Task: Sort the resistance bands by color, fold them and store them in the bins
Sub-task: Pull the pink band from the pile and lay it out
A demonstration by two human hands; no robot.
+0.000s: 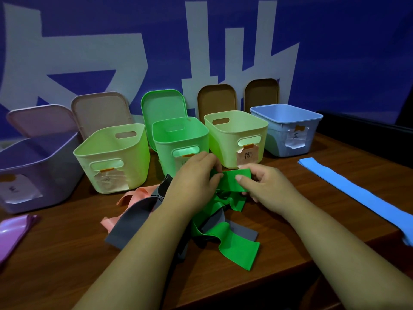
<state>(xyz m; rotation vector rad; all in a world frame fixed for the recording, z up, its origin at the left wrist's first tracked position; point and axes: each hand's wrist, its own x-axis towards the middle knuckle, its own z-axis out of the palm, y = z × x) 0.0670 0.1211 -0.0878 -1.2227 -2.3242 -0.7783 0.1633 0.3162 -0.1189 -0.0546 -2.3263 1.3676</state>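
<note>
green band pinched by left hand and right hand, grey bands partly hidden beneath

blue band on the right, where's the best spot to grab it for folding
Pinch the short end of the blue band nearest the blue bin, coming from above with the right hand. It lies flat and straight, so that free end should peel up cleanly; the other end runs out of frame.

A brown wooden worktop is seen in front. Behind it, a big blue wall is marked with large white shapes. A dark ledge is set at the right. The room is dimly lit.
</note>
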